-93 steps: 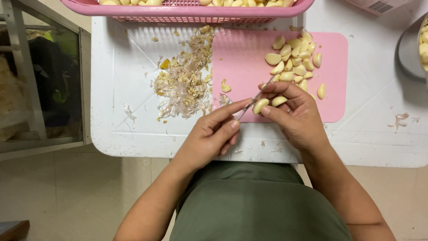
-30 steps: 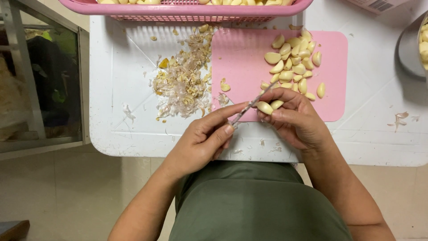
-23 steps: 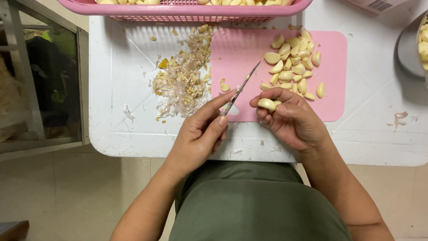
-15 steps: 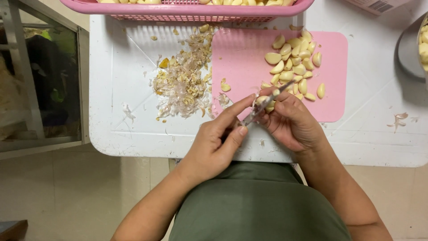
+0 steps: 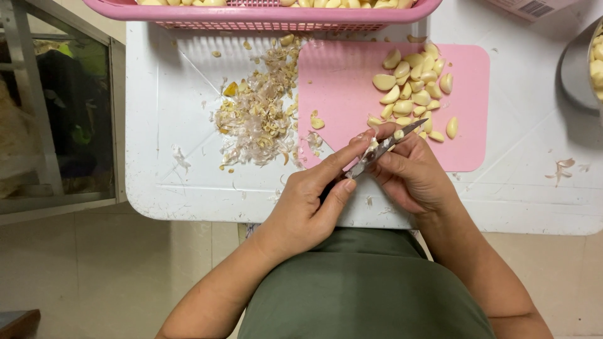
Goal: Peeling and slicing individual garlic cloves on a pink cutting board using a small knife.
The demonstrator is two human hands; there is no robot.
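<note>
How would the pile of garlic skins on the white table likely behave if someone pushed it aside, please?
The garlic skins look thin and flaky, so probably very light and apt to scatter. Stray bits already lie across the white table, suggesting they would drift rather than slide together.

— Room to move? — Bare white table [image 5: 169, 94] left; ahead the peel heap [image 5: 260, 116], peeled cloves [image 5: 418, 88] on the pink board [image 5: 339, 75] and pink basket [image 5: 264, 19] block.

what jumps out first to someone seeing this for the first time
At the near edge of the white table, the left hand holds a small knife against a garlic clove in the right hand. Just beyond lies a pink cutting board with a heap of peeled cloves, and a pile of peelings to its left.
</note>
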